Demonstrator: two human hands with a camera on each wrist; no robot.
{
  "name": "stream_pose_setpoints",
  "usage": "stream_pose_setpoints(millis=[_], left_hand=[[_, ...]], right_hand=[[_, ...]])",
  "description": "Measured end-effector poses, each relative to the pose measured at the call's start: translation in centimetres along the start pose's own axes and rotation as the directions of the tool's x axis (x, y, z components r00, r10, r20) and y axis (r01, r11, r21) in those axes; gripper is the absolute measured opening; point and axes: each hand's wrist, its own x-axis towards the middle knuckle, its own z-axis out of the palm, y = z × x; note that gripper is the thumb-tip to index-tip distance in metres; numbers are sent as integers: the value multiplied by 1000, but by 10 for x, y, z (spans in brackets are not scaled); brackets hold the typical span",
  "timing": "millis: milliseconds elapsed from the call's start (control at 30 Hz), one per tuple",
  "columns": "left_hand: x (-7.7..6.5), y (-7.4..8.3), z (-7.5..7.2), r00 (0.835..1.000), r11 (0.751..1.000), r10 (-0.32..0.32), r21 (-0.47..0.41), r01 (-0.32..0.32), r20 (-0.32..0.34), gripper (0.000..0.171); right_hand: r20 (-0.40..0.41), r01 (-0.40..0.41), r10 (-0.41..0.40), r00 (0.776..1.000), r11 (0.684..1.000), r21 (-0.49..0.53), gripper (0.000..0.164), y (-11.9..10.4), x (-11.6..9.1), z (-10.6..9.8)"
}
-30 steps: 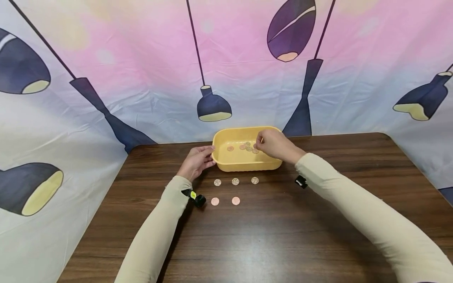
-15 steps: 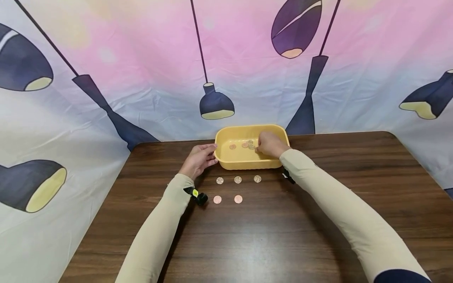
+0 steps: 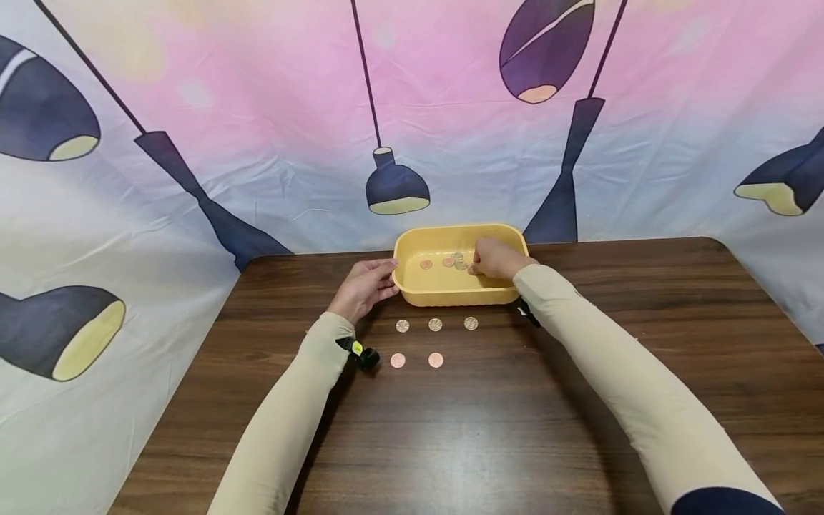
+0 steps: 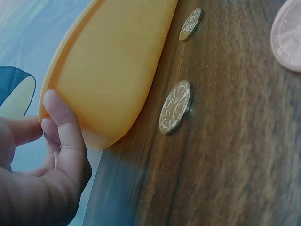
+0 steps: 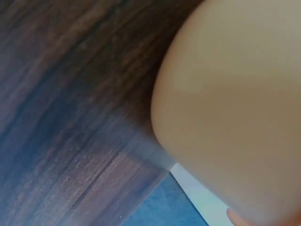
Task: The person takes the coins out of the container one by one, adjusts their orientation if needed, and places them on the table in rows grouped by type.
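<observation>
A yellow plastic tub (image 3: 453, 296) stands near the table's back edge with several coins (image 3: 448, 262) lying on its floor. My left hand (image 3: 364, 289) grips the left end of its rim; in the left wrist view the thumb (image 4: 63, 115) lies on the inner or near wall with fingers behind. My right hand (image 3: 497, 258) reaches inside at the right, fingers curled and fingertips down at a coin that they mostly hide. In the right wrist view the tub's wall (image 5: 225, 117) covers nearly all of that hand.
In front of the tub, three gold-coloured coins (image 3: 435, 325) lie in a row on the brown wooden table (image 3: 450, 443). Nearer lie two copper-coloured coins (image 3: 435, 360). A printed cloth (image 3: 309, 143) hangs behind the table.
My right hand has come lower into the tub and its fingertips have closed in over the rightmost coin. The left hand keeps its grip on the rim. The head view has shifted slightly.
</observation>
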Motion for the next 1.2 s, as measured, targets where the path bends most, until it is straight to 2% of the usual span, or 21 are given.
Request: stream_pose_setpoints(millis=[167,333,500,667,867,1033,1200], left_hand=[[1,0,0,1000,1000,-4,9,4,-1,42],[1,0,0,1000,1000,-3,8,3,-7,41],[1,1,1,1000,1000,-12,9,12,-6,41],[0,2,2,1000,1000,-5,11,5,-1,43],[-2,0,0,1000,1000,-15,5,15,-10,41],[-3,0,0,1000,1000,-10,14,10,-10,41],[0,0,1,1000,1000,-6,26,6,-7,42]], right_hand=[[32,10,-10,999,1000,5,48,4,3,0],[-4,15,-15,1000,1000,19,33,3,0,-1],[-58,20,-16,998,996,83,18,4,-8,-3],[-95,47,-34,995,990,130,13,4,-15,-7],[-111,76,-66,992,993,92,12,-1,-22,-10],[-169,116,-99,981,989,88,14,-10,-37,-15],[-212,160,-130,969,979,130,16,-18,-63,-18]])
